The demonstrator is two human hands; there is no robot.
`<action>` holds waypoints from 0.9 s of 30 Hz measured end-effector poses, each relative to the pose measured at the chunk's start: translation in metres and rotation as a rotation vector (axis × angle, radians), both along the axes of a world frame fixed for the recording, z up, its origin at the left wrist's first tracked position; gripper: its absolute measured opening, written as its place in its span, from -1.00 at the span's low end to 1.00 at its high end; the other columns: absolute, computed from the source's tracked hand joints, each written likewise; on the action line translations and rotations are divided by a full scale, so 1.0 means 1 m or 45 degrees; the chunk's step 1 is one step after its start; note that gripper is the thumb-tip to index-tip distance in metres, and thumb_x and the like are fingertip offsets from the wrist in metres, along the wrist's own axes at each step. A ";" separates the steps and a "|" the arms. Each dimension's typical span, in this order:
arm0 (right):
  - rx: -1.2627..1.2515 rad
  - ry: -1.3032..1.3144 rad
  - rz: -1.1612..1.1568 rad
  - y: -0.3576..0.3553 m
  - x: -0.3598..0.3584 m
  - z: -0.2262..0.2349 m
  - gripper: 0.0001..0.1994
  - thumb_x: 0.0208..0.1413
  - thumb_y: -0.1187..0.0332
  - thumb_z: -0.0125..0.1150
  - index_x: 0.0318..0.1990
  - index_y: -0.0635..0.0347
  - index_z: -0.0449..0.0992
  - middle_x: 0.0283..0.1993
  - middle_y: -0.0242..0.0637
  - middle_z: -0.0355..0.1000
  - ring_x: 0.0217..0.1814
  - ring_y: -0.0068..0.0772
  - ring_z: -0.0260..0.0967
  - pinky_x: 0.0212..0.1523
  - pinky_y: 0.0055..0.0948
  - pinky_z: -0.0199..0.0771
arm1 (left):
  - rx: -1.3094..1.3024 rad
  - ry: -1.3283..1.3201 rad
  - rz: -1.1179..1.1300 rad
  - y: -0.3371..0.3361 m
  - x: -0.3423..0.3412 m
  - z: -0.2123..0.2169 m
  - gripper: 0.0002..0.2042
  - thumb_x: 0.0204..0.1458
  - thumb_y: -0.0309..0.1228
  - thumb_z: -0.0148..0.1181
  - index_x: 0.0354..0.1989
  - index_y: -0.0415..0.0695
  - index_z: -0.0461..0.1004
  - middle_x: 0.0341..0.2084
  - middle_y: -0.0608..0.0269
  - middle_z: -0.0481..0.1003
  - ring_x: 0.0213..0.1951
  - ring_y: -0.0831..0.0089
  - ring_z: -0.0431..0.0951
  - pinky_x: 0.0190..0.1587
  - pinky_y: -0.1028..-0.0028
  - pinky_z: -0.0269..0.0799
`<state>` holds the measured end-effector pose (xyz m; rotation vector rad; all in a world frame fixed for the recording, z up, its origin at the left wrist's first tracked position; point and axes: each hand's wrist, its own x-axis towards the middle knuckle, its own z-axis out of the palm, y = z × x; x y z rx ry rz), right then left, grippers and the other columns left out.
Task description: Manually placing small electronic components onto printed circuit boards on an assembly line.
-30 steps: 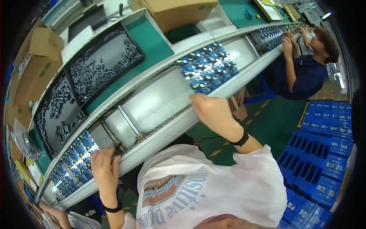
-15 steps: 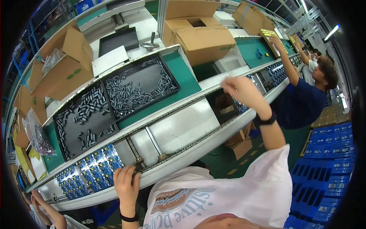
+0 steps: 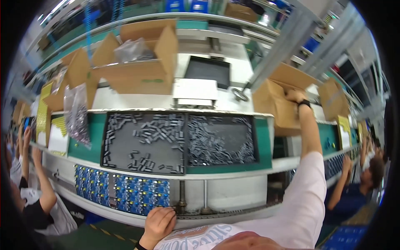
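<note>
My left hand (image 3: 159, 223) rests on the conveyor's near rail with its fingers curled together, and their tips are hidden. Just beyond it, at the right corner of a blue circuit board panel (image 3: 141, 193), the fingers come close to or touch the edge. A second blue panel (image 3: 91, 183) lies to the left on the same conveyor. My right arm is stretched out to the far right, and my right hand (image 3: 296, 96) is at the opening of a cardboard box (image 3: 280, 118). Its fingers are blurred and partly hidden by the box, so their grip does not show.
Two black trays, the left (image 3: 125, 143) and the right (image 3: 227, 132), hold many small dark cylindrical parts beyond the conveyor. A bag of parts (image 3: 77, 118) hangs at left near an open carton (image 3: 133, 77). A metal post (image 3: 287, 41) rises behind the right box. Co-workers sit at both sides.
My right hand has moved from above the conveyor out to the cardboard box. The view has turned leftward and levelled. My left hand stays by the panel's corner, its fingers more curled.
</note>
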<state>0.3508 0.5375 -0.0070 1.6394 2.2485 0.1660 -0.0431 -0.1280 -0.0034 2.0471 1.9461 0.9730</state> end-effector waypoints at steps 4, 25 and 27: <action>-0.474 0.045 -0.203 0.005 0.007 0.025 -0.25 -0.09 -0.27 0.27 0.23 -0.06 0.57 0.22 -0.08 0.55 0.28 -0.10 0.48 0.26 -0.17 0.38 | -0.018 -0.024 -0.018 -0.004 -0.006 -0.003 -0.71 -0.13 -0.57 0.45 -0.18 -0.19 0.61 -0.20 0.16 0.64 -0.18 0.25 0.65 -0.02 0.30 0.53; -0.200 0.957 -0.349 0.004 0.037 0.018 -0.64 0.02 0.34 0.40 0.00 0.26 0.68 -0.18 -0.15 0.64 -0.16 -0.13 0.56 -0.09 -0.26 0.54 | -0.002 -0.049 -0.002 0.000 -0.001 0.002 -0.72 -0.15 -0.64 0.42 -0.21 -0.19 0.60 -0.23 0.18 0.63 -0.20 0.25 0.63 -0.03 0.28 0.54; -0.267 1.404 -0.521 0.012 0.052 0.028 -0.80 0.05 0.41 0.36 -0.16 0.20 0.70 -0.35 -0.32 0.56 -0.40 -0.43 0.45 -0.39 -0.31 0.47 | -0.010 -0.061 -0.017 0.002 0.001 0.004 -0.75 -0.11 -0.62 0.41 -0.20 -0.19 0.61 -0.23 0.19 0.63 -0.19 0.27 0.64 -0.01 0.27 0.53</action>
